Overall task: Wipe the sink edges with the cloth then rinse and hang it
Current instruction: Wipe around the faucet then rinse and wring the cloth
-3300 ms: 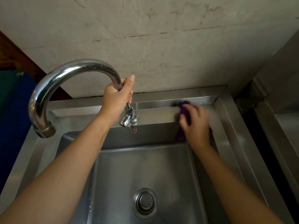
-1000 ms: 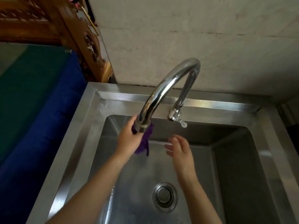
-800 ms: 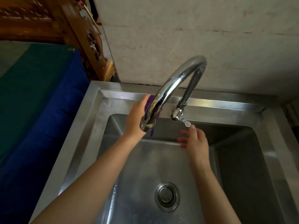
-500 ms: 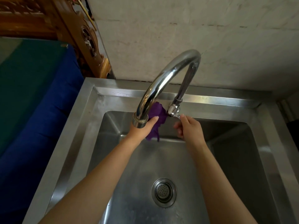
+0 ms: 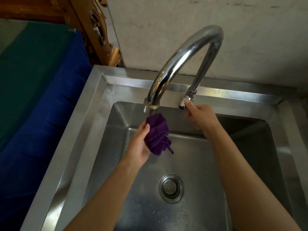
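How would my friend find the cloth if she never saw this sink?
Find the big curved steel tap over the sink. Right below its spout, the left hand holds a bunched cloth. It is the only purple thing there.

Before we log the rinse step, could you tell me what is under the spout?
The cloth, bunched in the left hand, sits just below the spout, above the sink floor. The hand covers part of the cloth; flowing water cannot be made out.
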A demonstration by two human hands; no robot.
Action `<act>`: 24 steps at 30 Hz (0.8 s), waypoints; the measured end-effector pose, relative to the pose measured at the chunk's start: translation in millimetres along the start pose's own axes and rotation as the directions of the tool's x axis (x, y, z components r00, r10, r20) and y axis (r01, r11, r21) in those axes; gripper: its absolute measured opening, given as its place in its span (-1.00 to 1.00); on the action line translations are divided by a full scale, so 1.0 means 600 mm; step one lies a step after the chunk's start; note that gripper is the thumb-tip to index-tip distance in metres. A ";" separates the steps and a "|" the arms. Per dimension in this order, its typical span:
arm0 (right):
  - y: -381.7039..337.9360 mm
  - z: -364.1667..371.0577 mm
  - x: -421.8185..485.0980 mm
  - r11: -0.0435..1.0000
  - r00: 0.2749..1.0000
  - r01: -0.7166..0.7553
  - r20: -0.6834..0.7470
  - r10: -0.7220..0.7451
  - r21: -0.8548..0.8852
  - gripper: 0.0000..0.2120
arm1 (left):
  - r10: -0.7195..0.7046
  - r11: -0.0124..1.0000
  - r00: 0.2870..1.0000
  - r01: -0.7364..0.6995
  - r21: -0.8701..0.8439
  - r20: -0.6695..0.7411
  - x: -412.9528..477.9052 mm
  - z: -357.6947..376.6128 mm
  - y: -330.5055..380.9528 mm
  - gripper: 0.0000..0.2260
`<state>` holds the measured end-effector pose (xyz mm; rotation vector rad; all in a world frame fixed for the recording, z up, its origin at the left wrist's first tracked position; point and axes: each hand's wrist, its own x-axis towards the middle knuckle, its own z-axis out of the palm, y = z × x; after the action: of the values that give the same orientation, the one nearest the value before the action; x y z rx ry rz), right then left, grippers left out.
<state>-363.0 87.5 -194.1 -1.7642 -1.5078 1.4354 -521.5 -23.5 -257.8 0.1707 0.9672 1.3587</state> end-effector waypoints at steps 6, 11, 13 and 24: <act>-0.009 0.005 0.013 0.993 0.998 -0.033 -0.066 0.026 -0.117 -0.56 | 0.015 0.999 1.000 -0.015 -0.034 -0.013 -0.016 -0.015 -0.005 -0.68; -0.018 0.009 0.017 0.964 0.994 -0.021 -0.111 -0.009 -0.264 -0.54 | 0.003 0.998 0.999 -0.005 -0.059 -0.033 -0.025 -0.024 -0.001 -0.71; -0.021 0.011 0.018 0.954 0.991 -0.017 -0.134 -0.025 -0.298 -0.54 | -0.004 0.997 0.999 0.001 -0.078 -0.045 -0.025 -0.027 -0.001 -0.70; -0.026 0.014 0.014 0.933 0.988 -0.045 -0.156 -0.012 -0.357 -0.58 | -0.022 0.998 0.997 0.017 -0.059 -0.073 -0.025 -0.034 -0.006 -0.62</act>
<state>-378.5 97.6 -188.1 -2.0493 -1.7579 1.0442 -530.6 -46.1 -265.4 0.0668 0.9868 1.3817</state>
